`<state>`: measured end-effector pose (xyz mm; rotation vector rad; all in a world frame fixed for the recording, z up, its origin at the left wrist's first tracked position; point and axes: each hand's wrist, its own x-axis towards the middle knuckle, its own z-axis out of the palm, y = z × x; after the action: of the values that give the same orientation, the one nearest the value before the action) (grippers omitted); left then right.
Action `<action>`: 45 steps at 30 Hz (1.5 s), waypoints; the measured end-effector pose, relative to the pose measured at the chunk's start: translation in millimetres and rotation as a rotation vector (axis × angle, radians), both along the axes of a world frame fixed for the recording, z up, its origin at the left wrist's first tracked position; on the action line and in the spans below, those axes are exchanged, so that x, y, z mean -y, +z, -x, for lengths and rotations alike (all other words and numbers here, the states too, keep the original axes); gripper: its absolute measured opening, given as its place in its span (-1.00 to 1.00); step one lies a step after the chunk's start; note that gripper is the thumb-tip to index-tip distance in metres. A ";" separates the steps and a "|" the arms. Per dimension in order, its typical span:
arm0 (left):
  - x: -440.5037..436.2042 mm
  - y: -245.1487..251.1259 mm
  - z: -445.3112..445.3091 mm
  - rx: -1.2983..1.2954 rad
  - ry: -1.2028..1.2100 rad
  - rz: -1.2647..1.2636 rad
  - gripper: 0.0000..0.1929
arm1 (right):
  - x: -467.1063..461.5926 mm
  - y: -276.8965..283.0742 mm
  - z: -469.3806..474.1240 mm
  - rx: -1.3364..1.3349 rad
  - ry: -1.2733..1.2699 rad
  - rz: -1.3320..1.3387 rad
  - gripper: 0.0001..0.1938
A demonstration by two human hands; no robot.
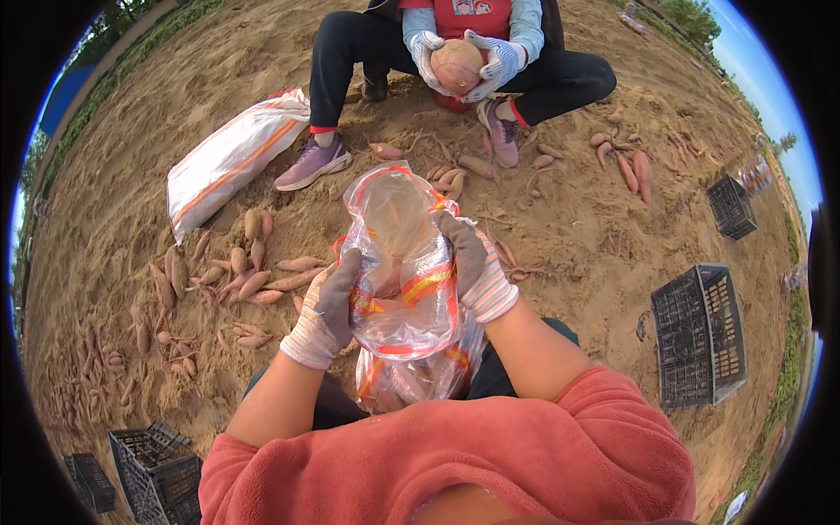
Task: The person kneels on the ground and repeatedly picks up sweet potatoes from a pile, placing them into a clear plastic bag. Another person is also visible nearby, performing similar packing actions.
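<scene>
Between my legs stands a clear plastic bag [407,331] with orange and red stripes and a red-trimmed mouth. Its mouth gapes upward, and sweet potatoes [408,386] show through the lower wall. My left hand [331,308], in a striped knit glove with grey coating, grips the left side of the mouth. On the opposite side, my right hand [471,266], gloved the same way, holds the rim with its thumb inward. The fingers behind the plastic are partly hidden. Loose sweet potatoes [252,283] lie on the soil left of the bag.
Facing me, a seated person holds a large round sweet potato [456,67] in gloved hands. A white woven sack [230,164] lies at the left. Black plastic crates [686,338] stand at the right, another [157,482] at lower left. More sweet potatoes [642,174] lie at upper right.
</scene>
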<state>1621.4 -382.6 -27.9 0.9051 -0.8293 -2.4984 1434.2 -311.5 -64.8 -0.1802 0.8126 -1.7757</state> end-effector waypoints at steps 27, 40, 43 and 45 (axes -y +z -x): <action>3.2 -11.7 -15.3 -0.022 -0.185 0.658 -0.56 | -6.1 12.5 -7.2 -0.088 -0.041 -0.058 -0.85; 3.3 -7.2 -4.2 0.018 -0.036 0.159 -0.55 | -2.7 10.5 -10.4 -0.037 -0.053 -0.057 -0.70; 3.6 -8.3 -3.0 0.041 -0.008 0.113 -0.55 | -1.7 15.0 -13.7 -0.001 -0.077 -0.089 -0.62; 3.0 -7.6 -2.7 0.052 0.010 0.105 -0.55 | -3.1 18.1 -14.2 -0.021 -0.069 -0.089 -0.57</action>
<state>1624.2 -385.6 -35.5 0.9396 -0.9604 -2.4075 1448.4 -308.4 -46.6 -0.1132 0.9204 -1.8009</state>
